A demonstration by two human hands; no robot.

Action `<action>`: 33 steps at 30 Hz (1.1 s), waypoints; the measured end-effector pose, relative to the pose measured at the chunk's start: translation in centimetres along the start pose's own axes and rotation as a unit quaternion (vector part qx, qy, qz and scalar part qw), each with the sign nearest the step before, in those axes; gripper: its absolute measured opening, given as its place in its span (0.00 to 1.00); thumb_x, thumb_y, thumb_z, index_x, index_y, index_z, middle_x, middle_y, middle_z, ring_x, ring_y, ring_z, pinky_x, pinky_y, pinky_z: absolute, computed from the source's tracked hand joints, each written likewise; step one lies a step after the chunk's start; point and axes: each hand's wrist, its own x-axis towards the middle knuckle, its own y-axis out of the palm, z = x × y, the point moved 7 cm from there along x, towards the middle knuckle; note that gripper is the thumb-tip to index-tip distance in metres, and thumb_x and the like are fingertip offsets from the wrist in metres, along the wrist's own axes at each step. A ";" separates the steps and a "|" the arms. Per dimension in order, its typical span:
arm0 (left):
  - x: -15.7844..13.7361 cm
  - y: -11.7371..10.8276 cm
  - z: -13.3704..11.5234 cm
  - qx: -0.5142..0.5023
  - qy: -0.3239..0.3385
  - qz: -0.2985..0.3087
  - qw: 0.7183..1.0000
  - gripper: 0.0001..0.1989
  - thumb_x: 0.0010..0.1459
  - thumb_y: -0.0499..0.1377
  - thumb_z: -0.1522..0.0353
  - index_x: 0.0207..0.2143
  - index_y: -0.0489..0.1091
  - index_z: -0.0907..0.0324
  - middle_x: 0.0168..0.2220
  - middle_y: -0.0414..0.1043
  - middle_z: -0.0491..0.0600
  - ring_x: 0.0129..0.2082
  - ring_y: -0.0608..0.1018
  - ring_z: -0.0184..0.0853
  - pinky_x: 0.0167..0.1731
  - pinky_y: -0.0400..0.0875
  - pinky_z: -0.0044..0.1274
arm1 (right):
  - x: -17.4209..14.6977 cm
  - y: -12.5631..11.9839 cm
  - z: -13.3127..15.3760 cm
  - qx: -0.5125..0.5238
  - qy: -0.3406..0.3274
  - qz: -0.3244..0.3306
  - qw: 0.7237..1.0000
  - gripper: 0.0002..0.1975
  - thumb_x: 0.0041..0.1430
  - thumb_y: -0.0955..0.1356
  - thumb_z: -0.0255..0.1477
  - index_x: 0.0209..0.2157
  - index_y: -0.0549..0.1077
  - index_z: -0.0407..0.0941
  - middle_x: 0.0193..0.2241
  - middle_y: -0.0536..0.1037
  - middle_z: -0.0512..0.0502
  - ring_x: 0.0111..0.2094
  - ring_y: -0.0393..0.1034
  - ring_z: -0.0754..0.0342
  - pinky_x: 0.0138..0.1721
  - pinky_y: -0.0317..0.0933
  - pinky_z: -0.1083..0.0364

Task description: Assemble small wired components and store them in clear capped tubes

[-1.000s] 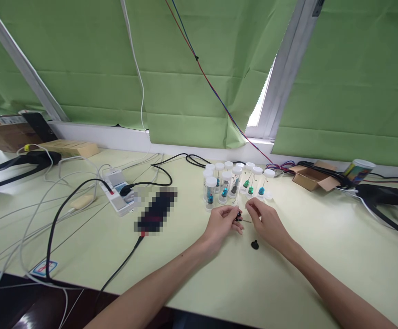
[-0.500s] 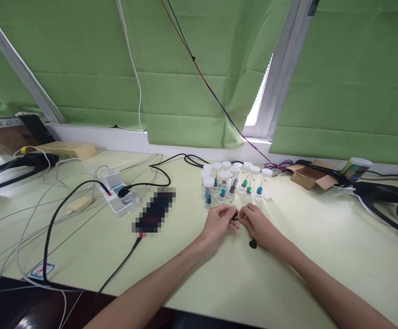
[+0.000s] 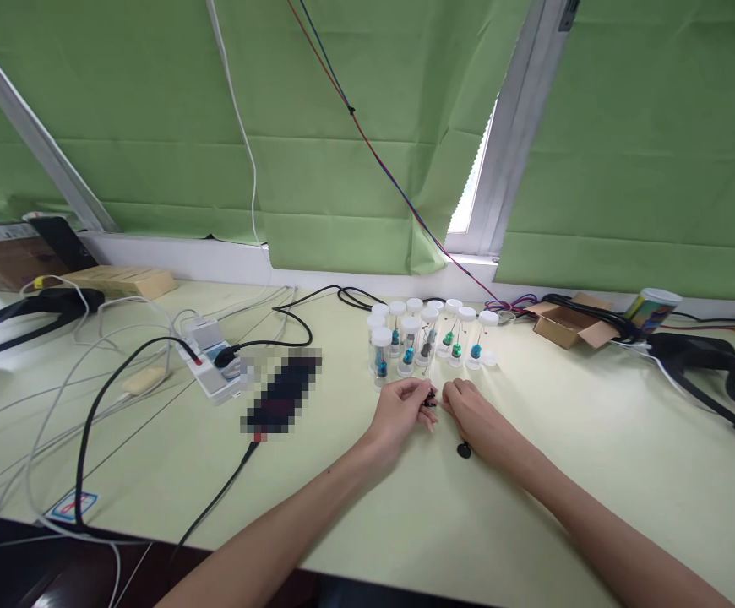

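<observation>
My left hand (image 3: 399, 412) pinches a small dark piece (image 3: 429, 398) between thumb and fingers; a thin metal stem seems to rise from it. Just to the right, my right hand (image 3: 472, 415) rests with its fingers curled together; what they hold, if anything, is hidden. A round black disc (image 3: 464, 451) lies on the table by the underside of my right hand. Beyond both hands stand several clear tubes (image 3: 407, 359) with white caps. Blue and green pieces on thin metal stems show inside them.
On the left are a white power strip (image 3: 212, 371), a pixelated dark device (image 3: 284, 393) on a cable, and many loose cords. An open cardboard box (image 3: 561, 328), a can (image 3: 654, 311) and a black frame-like object (image 3: 690, 367) sit at the right. Green blinds (image 3: 367, 186) hang behind the table.
My right hand has drawn slightly away from my left, widening the gap between their fingertips. My left hand keeps its pinch on the dark piece. The whole view has shifted a little.
</observation>
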 end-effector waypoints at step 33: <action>-1.0 0.1 -3.1 0.069 0.182 -0.009 0.981 0.17 0.57 0.56 0.56 0.35 0.73 0.61 0.23 0.69 0.45 0.16 0.71 0.28 0.18 0.69 0.21 | -2.9 -6.7 1.8 0.213 -0.069 -0.383 0.896 0.07 0.62 0.63 0.21 0.40 0.70 0.46 0.30 0.76 0.48 0.29 0.72 0.56 0.30 0.68 0.56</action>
